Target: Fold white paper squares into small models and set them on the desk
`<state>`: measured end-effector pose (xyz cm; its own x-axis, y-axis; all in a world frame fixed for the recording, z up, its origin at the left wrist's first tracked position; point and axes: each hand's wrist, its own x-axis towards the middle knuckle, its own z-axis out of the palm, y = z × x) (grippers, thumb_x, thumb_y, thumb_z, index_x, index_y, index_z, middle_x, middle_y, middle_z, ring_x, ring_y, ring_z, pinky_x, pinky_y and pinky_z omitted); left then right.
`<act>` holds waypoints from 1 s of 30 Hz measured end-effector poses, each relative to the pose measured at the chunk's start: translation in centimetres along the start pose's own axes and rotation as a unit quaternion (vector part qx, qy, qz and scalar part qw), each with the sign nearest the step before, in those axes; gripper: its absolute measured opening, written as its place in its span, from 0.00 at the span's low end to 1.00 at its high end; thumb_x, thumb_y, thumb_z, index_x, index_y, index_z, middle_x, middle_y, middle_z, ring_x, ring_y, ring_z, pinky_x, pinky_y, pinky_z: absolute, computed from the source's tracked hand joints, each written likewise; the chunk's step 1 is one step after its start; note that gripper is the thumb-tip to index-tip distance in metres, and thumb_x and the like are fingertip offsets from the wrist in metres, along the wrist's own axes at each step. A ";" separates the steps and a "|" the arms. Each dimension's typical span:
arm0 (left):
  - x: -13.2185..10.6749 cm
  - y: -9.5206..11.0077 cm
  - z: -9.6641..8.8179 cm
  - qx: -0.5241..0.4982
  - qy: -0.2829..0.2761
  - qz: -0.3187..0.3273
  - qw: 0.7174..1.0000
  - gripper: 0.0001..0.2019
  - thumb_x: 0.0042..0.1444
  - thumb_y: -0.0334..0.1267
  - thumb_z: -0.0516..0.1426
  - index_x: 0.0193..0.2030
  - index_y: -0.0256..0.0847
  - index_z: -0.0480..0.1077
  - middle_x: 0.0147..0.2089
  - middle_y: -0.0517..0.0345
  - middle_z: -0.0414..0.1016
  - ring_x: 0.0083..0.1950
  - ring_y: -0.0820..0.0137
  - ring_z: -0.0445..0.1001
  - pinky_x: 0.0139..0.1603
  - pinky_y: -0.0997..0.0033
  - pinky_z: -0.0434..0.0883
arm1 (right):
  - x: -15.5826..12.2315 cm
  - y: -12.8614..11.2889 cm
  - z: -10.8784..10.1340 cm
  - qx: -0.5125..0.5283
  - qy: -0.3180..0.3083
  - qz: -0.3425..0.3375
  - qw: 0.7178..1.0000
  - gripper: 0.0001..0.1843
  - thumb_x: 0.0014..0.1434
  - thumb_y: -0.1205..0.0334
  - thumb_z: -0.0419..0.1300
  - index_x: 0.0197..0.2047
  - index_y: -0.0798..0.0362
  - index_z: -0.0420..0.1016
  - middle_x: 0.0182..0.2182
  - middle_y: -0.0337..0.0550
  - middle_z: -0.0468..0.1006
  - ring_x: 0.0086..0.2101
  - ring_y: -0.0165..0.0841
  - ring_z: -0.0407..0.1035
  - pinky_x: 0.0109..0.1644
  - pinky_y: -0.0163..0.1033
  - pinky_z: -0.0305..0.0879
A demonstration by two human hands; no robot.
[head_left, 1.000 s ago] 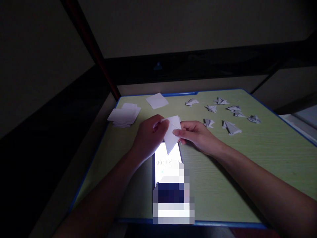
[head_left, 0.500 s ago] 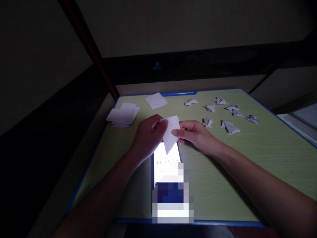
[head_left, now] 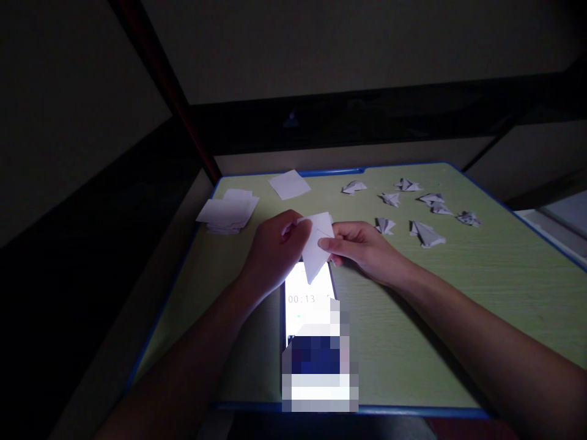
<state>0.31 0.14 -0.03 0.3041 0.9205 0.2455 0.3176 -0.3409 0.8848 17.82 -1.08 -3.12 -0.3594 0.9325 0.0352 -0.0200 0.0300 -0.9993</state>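
Folded white paper (head_left: 315, 253) pinched between two bare hands over a lit phone (head_left: 308, 315)

The left hand (head_left: 279, 249) pinches the upper left of the folded paper, its thumb lying on the near face and its other fingers curled out of clear sight. The right hand (head_left: 360, 247) pinches the opposite edge — thumb flat on the front, fingers behind, with a fingertip showing below the edge. The paper is held up in front of the person, near the middle of the table (head_left: 403, 366), its lower end narrowing to a point that overlaps the top of the phone screen from this view; whether it touches the glass I cannot tell. A crease line crosses its front between the two thumbs.

The phone lies lengthwise toward the person, its bright screen reading 00:13, with further digits partly hidden; its lower part is blurred into blocks. Beyond the left hand sits an uneven stack of white sheets (head_left: 229, 212), and a single square sheet (head_left: 290, 184) lies by itself near the far edge. Past the right hand, small folded paper figures (head_left: 427, 234) are scattered over the far right — one lies just beyond the knuckles, and two others sit close together. Blue trim (head_left: 394, 411) borders the pale green tabletop
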 end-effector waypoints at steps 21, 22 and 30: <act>0.0 -0.2 0.1 0.016 0.005 0.012 1.000 0.13 0.58 0.36 0.52 0.22 0.39 0.61 0.17 0.65 0.59 0.19 0.79 0.59 0.18 0.78 0.56 | 0.0 0.1 0.0 0.010 -0.005 -0.002 1.000 0.15 0.55 0.57 0.64 0.23 0.54 0.67 0.17 0.31 0.64 0.19 0.23 0.54 0.24 0.36 0.43; 0.0 -0.2 0.1 0.015 0.005 0.014 1.000 0.13 0.58 0.36 0.52 0.22 0.39 0.61 0.17 0.65 0.59 0.19 0.79 0.59 0.18 0.78 0.55 | 0.0 0.1 0.0 0.011 -0.005 -0.002 1.000 0.15 0.55 0.56 0.64 0.23 0.54 0.67 0.17 0.31 0.64 0.19 0.23 0.54 0.24 0.36 0.43; 0.0 -0.3 0.1 0.012 0.005 0.009 1.000 0.13 0.58 0.37 0.52 0.22 0.38 0.62 0.17 0.65 0.60 0.19 0.79 0.59 0.18 0.78 0.56 | 0.0 0.1 0.1 0.013 -0.001 -0.004 1.000 0.16 0.55 0.54 0.64 0.24 0.55 0.68 0.17 0.31 0.63 0.20 0.23 0.55 0.25 0.36 0.45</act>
<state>0.28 0.17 -0.30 0.3011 0.9158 0.2659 0.3336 -0.3624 0.8703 17.78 -1.13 -3.18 -0.3612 0.9315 0.0438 -0.0476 0.0285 -0.9985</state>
